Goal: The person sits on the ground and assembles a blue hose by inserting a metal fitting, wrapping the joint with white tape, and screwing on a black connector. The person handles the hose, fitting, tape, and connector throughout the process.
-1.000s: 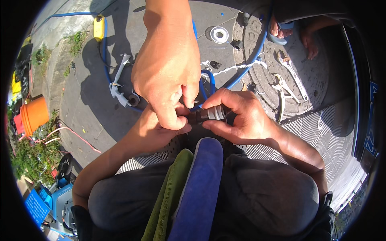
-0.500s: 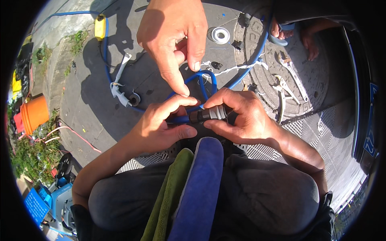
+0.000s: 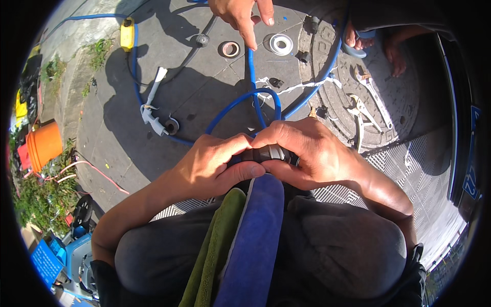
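Far left, orange bucket (image 3: 45, 147) at the edge of the paving; next, yellow connector (image 3: 127, 35) on a blue line, then a pale gun-shaped tool (image 3: 152, 100) lying loose. Left hand (image 3: 212, 165): fingers were spread clear of the work half a second ago; thumb and forefinger have since come in around the dark end of the fitting (image 3: 272, 152). Brown tape (image 3: 224, 46) now uncovered beyond, because the co-worker's hand (image 3: 239, 14), lately right over the left hand, has drawn back to the top edge, forefinger pointing down near the blue hose (image 3: 252, 77), its grip empty as far as shows. Hose loops toward the hands; its join with the fitting is hidden by fingers. Fitting sits between both hands, above the lap, pale ring to the right. White tape (image 3: 274, 41) beyond it. Right hand (image 3: 319, 153) grips the ringed end, little shifted. My reading: fitting now steadied from both ends, co-worker out of the way. Far right, pliers (image 3: 360, 110) and wrench (image 3: 376, 97) lie untouched.
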`<action>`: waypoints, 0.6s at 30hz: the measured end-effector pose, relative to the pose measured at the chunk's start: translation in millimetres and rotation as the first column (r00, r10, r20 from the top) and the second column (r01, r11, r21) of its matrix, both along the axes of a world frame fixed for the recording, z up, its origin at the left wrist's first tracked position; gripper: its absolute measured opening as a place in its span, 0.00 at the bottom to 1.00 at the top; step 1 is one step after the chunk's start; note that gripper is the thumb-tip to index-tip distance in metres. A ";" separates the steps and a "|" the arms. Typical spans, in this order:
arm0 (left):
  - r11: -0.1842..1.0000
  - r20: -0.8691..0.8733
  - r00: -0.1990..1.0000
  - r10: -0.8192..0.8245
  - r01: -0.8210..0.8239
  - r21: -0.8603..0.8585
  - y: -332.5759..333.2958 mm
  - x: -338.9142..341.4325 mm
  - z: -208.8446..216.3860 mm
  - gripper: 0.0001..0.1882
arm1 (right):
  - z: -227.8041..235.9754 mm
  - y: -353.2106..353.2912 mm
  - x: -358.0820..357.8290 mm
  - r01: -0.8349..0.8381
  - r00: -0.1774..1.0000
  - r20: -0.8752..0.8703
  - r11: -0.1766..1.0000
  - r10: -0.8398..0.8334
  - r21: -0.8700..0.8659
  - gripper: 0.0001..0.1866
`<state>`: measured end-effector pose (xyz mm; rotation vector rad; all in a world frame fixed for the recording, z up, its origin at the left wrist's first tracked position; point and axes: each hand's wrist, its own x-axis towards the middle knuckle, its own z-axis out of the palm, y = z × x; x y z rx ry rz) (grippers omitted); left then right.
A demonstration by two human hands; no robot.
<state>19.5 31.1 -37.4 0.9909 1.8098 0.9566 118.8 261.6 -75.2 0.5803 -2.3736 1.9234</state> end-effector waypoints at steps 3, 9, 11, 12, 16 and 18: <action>0.997 0.061 0.996 -0.063 0.066 -0.036 1.6 -3.6 7.5 0.18 | -0.7 5.4 -0.6 -0.080 0.997 -0.020 0.996 0.080 -0.037 0.19; 0.997 0.322 0.944 0.067 -0.053 -0.052 3.3 -4.9 18.9 0.16 | 4.3 2.7 -6.0 -0.001 0.974 -0.226 0.994 -0.023 -0.109 0.17; 0.996 0.391 0.918 0.065 -0.038 -0.075 3.4 -7.9 21.8 0.14 | 2.8 5.9 -4.7 -0.016 0.971 -0.237 0.993 -0.013 -0.118 0.17; 0.996 0.424 0.902 0.084 -0.060 -0.069 4.2 -7.1 21.8 0.15 | 3.0 7.6 -3.8 -0.026 0.970 -0.244 0.992 -0.004 -0.121 0.17; 0.994 0.503 0.858 0.099 -0.063 -0.089 4.2 -11.8 22.7 0.15 | 6.1 8.8 -4.8 -0.020 0.983 -0.182 0.988 -0.008 -0.151 0.17; 0.993 0.461 0.886 0.059 -0.003 -0.121 2.2 -14.8 20.7 0.14 | 6.7 6.0 -1.2 0.002 0.997 -0.071 0.981 -0.016 -0.192 0.14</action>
